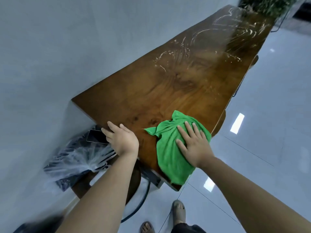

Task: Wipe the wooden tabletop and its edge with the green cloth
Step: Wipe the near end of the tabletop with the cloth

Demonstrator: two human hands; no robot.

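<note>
- The pale grey wall (50, 47) fills the left side, and the glossy white tiled floor (269, 132) runs along the right, with bright light reflections on it.
- The long dark brown wooden tabletop (168, 91) stretches from the near end away to the top right, one long side against the wall. Whitish swirled streaks (185, 51) cover its far half; the near half looks plain.
- A crumpled clear plastic bag (75, 160) sits below the table's near left corner, on what may be a round dark stool, though blur makes that hard to tell.
- The bright green cloth (168, 155) lies bunched on the near right part of the tabletop, and its lower end hangs over the near edge.
- The right hand (193, 145) lies flat on the cloth, fingers straight and spread, pressing it onto the wood.
- The left hand (122, 140) rests on the near left edge of the tabletop, fingers loosely extended and holding nothing, well apart from the right hand.
- A dark flat phone (96, 136) lies on top of the bag, just beside the left hand's fingers.
</note>
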